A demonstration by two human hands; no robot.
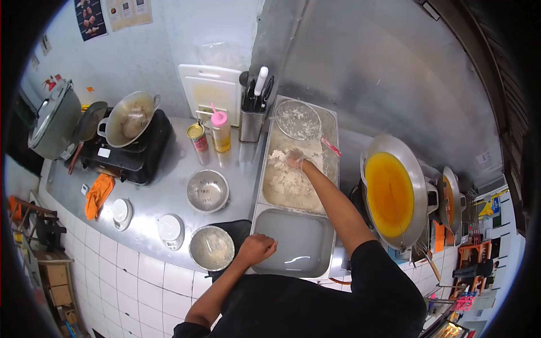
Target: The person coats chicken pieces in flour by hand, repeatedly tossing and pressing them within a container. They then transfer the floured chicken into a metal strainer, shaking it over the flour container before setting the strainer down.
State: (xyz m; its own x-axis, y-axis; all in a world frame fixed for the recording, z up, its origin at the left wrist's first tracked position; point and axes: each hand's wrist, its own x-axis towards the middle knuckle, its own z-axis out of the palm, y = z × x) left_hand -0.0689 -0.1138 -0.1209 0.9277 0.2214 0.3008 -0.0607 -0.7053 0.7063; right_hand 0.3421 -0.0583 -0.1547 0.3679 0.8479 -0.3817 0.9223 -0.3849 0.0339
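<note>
My right hand (295, 159), in a clear plastic glove, reaches into the metal tray of flour (270, 191). Its fingers are among pale flour-coated pieces (287, 179), and I cannot make out whether they grip any. A round mesh strainer (298, 119) with a red handle lies across the far part of this tray, dusted with flour. My left hand (258, 249) is bare and curled into a loose fist at the left edge of the tray of water (293, 242), with nothing visible in it. Just left of that hand stands a metal bowl with pale residue (212, 248).
Right of the trays sits a large wok of orange oil (390, 194), with another wok (449, 200) beyond. On the left are an empty-looking steel bowl (208, 190), two white scales (170, 230), a pink-lidded bottle (220, 132), a knife holder (252, 121) and a stove (138, 155).
</note>
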